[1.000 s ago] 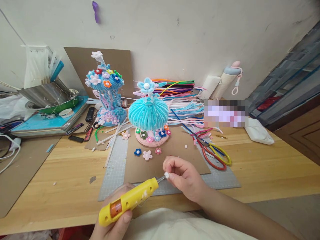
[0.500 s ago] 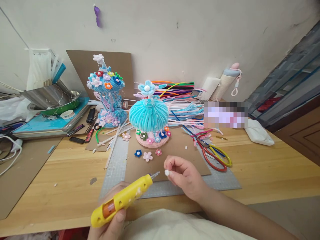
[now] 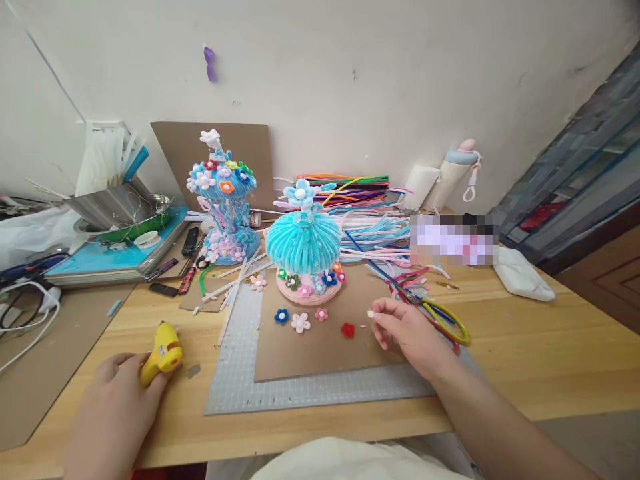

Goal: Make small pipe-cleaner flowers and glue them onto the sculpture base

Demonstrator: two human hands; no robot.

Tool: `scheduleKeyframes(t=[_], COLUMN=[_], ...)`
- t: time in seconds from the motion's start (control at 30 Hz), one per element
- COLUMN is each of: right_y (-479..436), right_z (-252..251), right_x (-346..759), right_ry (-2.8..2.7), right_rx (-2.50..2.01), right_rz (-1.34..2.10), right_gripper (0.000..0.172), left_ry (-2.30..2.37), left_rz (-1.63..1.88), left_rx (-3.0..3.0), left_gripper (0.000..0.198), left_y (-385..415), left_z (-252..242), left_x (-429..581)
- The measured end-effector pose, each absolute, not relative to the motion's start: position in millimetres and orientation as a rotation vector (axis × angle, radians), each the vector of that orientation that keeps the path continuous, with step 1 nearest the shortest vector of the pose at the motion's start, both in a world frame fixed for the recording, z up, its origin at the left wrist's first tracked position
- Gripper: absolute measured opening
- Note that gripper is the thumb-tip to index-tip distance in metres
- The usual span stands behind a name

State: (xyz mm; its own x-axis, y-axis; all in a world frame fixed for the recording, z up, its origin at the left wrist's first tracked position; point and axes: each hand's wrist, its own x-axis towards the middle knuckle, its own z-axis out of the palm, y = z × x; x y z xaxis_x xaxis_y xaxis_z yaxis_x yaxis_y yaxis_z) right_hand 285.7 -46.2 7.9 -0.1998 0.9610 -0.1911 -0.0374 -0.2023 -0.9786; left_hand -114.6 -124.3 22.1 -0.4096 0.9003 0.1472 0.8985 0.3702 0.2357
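Observation:
My left hand (image 3: 120, 393) is closed around a yellow hot glue gun (image 3: 163, 353) at the left of the table, its nozzle pointing away from me. A small white ball (image 3: 371, 314) is pinched between the fingertips of my right hand (image 3: 410, 333), above the brown cardboard (image 3: 310, 357). Just left of that hand lies a red flower (image 3: 347, 329). Further left are a pink flower (image 3: 321, 314), a pale pink flower (image 3: 301, 323) and a blue flower (image 3: 281, 316). Behind them stands a turquoise domed pipe-cleaner piece (image 3: 303, 241) on a pink round base.
A taller flowered pipe-cleaner piece (image 3: 224, 193) stands at back left. Bundles of pipe cleaners (image 3: 375, 227) lie behind. Scissors (image 3: 445, 320) rest beside my right hand. A metal pot (image 3: 110, 207) sits at far left, and a bottle (image 3: 453, 177) leans on the wall.
My left hand has carried the glue gun left and down toward the table, away from the white ball. My right hand has moved right with the ball, and the red flower now shows.

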Motion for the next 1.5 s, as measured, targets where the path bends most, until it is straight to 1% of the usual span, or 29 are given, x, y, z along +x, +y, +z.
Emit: scheduleKeyframes(t=[0.1, 0.2, 0.23, 0.27, 0.3, 0.33, 0.37, 0.47, 0.5, 0.57, 0.67, 0.77, 0.83, 0.9, 0.93, 1.03, 1.1, 1.13, 1.2, 1.33, 1.5], right_y=[-46.1, -44.9, -44.7, -44.8, -45.1, -45.6, -45.9, -45.5, -44.7, -42.5, -39.7, -39.3, -40.6, -43.6, -45.7, -54.3, -59.7, -61.6, -63.0, -56.5, -44.3], right_z=[3.9, 2.6, 2.8, 3.3, 4.2, 5.1, 6.0, 7.2, 6.8, 5.1, 1.7, -0.6, 0.0, 3.3, 5.8, 14.9, 19.4, 20.6, 22.3, 31.8, 48.8], right_x=[285.4, 287.6, 288.1, 288.3, 288.1, 287.5, 286.7, 284.8, 284.8, 286.1, 290.1, 292.9, 292.5, 289.3, 286.3, 271.8, 259.4, 253.3, 243.2, 233.9, 222.9], right_ry=[-1.199, -1.127, -1.087, -1.042, -0.996, -0.955, -0.922, -0.895, -0.914, -1.021, -1.227, -1.300, -1.306, -1.280, -1.238, -1.013, -0.887, -0.861, -0.872, -1.057, -1.367], right_rx=[-1.214, -1.204, -1.193, -1.174, -1.147, -1.114, -1.079, -1.039, -1.063, -1.153, -1.262, -1.282, -1.275, -1.242, -1.196, -0.937, -0.770, -0.720, -0.691, -0.837, -0.922], right_rz=[1.491, 1.493, 1.514, 1.548, 1.597, 1.658, 1.723, 1.821, 1.769, 1.550, 1.201, 1.128, 1.138, 1.177, 1.234, 1.583, 1.797, 1.844, 1.853, 1.722, 1.494], right_gripper=[0.018, 0.020, 0.020, 0.021, 0.021, 0.021, 0.020, 0.021, 0.021, 0.021, 0.019, 0.020, 0.020, 0.019, 0.018, 0.014, 0.013, 0.012, 0.012, 0.010, 0.006], left_ry=[2.599, 2.651, 2.700, 2.707, 2.613, 2.406, 2.151, 1.621, 1.527, 1.434, 1.405, 1.412, 1.437, 1.444, 1.432, 1.292, 1.156, 1.100, 1.025, 0.922, 0.969], left_rz=[0.089, -0.080, -0.025, 0.124, 0.296, 0.457, 0.527, 0.477, 0.480, 0.511, 0.459, 0.328, 0.290, 0.395, 0.502, 0.833, 0.927, 0.945, 0.943, 0.922, 1.016], left_rx=[1.845, 1.889, 1.930, 2.007, 2.081, 2.127, 2.153, 2.101, 2.097, 2.114, 2.159, 2.212, 2.214, 2.165, 2.099, 1.686, 1.399, 1.292, 1.155, 1.052, 1.143], left_gripper=[0.044, 0.041, 0.038, 0.035, 0.033, 0.030, 0.028, 0.021, 0.020, 0.019, 0.023, 0.018, 0.012, 0.008, 0.007, 0.010, 0.016, 0.019, 0.021, 0.028, 0.025], left_y=[-119.2, -119.0, -119.2, -119.1, -118.2, -116.3, -113.1, -94.6, -85.8, -66.6, -42.7, -33.9, -35.9, -40.7, -43.2, -48.8, -51.2, -52.3, -54.3, -55.7, -49.3], left_z=[20.8, 32.0, 36.7, 41.1, 44.7, 47.1, 48.2, 44.8, 42.2, 36.4, 29.3, 25.5, 23.7, 21.6, 20.4, 18.0, 18.3, 19.1, 21.8, 28.7, 30.9], left_x=[-119.8, -103.5, -91.5, -76.4, -58.4, -38.4, -17.3, 42.8, 59.4, 86.0, 112.1, 124.1, 124.3, 119.1, 115.1, 101.9, 94.3, 91.1, 85.5, 74.0, 58.9])
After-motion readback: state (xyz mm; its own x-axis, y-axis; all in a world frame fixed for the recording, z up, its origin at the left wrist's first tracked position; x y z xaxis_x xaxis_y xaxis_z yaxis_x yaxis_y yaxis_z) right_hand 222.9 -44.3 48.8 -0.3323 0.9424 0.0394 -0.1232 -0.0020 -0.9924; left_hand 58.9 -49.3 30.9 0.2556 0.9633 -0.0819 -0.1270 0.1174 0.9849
